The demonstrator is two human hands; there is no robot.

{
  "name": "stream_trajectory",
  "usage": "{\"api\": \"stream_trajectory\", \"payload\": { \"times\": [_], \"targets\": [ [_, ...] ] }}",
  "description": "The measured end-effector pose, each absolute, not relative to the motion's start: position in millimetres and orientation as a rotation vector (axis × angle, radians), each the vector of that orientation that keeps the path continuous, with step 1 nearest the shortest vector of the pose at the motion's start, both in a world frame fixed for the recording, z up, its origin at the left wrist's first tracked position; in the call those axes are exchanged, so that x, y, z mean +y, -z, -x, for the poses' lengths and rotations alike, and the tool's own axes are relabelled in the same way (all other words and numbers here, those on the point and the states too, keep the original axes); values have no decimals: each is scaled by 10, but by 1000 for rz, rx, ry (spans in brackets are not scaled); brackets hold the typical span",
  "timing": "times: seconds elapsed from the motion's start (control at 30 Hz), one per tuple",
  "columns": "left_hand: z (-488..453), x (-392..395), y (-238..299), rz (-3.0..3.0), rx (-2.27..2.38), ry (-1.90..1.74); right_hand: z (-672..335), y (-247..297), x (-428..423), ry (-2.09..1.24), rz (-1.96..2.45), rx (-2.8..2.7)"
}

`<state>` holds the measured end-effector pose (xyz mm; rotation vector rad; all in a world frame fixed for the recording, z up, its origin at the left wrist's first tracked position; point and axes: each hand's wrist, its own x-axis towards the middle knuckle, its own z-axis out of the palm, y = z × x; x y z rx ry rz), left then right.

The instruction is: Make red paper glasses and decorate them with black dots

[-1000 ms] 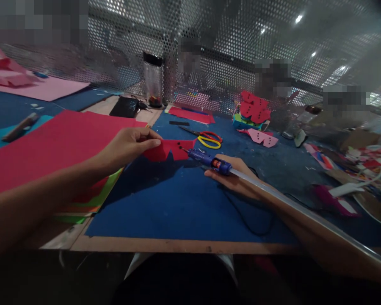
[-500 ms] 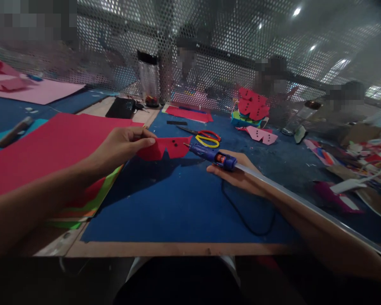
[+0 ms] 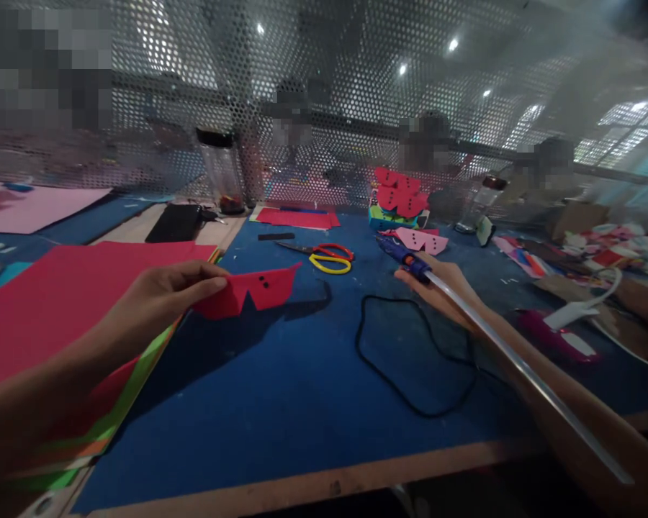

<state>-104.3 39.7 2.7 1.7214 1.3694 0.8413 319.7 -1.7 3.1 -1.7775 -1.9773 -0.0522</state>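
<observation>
My left hand [image 3: 176, 291] pinches the left end of a red paper cutout [image 3: 267, 289], holding it above the blue tabletop [image 3: 270, 403]. The cutout has a V-shaped notch in its lower edge and small black dots on its right half. In my right hand [image 3: 443, 284] is a blue glue gun [image 3: 405, 259], its nozzle aimed toward the far left. A long clear glue stick [image 3: 518, 367] sticks out from its back. The gun's black cord [image 3: 392, 374] loops on the table. Scissors [image 3: 332, 259] with red and yellow handles lie between my hands.
Large red sheets [image 3: 102, 288] lie at left. Behind the scissors are red strips [image 3: 297, 217] and a black strip [image 3: 276, 236]. Stacked dotted cutouts [image 3: 402, 194] and a pink cutout [image 3: 424, 240] stand farther back. A jar [image 3: 221, 173] is near the mesh screen; paper scraps [image 3: 610, 248] lie right.
The glue gun has moved away from the red cutout, to the right and farther back. My left hand still holds the cutout, now lower and left in view. The camera has tilted.
</observation>
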Motion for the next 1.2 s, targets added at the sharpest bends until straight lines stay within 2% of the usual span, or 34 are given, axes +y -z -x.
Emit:
{"api": "stream_trajectory", "payload": {
  "times": [0.1, 0.4, 0.73, 1.2],
  "targets": [
    [1033, 377, 13, -1788, 1354, -748, -3309, 58, 50, 207, 1978, -2036],
    [1013, 329, 109, -2023, 1350, -633, -3416, 107, 103, 119, 2257, -2012],
    [1061, 290, 220, -2216, 1191, -637, -3573, 247, 179, -87, 2270, -1963],
    [1157, 249, 455, -2259, 1240, -626, -3527, 295, 189, -127, 2130, -1992]
  ]
}}
